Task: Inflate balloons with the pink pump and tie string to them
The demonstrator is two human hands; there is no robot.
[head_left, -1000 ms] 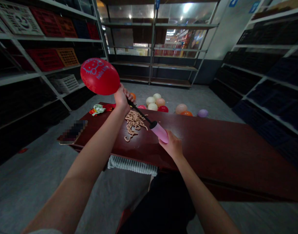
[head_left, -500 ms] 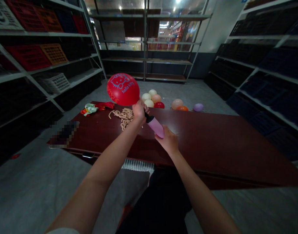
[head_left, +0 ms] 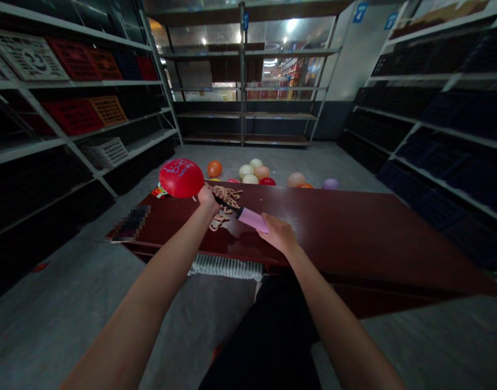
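A round, inflated red balloon (head_left: 181,177) with a printed cartoon and lettering is at the left, over the far part of the table. My left hand (head_left: 209,199) is closed around its neck. From that hand a black stem runs to the pink barrel of a hand balloon pump (head_left: 252,219); my fingers hide where stem and balloon meet. My right hand (head_left: 279,234) is wrapped round the barrel's near end. Beneath the pump and my left hand lies a heap of beige, string-like pieces (head_left: 228,196), probably uninflated long balloons.
The dark red table (head_left: 354,233) stretches in front of me. On its left lie a pixelated flat object (head_left: 131,223) and a colourful packet (head_left: 159,191). Beyond the far edge, pale balloons (head_left: 246,172), an orange balloon (head_left: 215,168) and a purple balloon (head_left: 330,184) rest on the floor. Shelves surround the room.
My left hand and the red balloon have moved left and lower. More of the pump's black stem shows, and the pump lies closer to level. The camera view has tilted up slightly.
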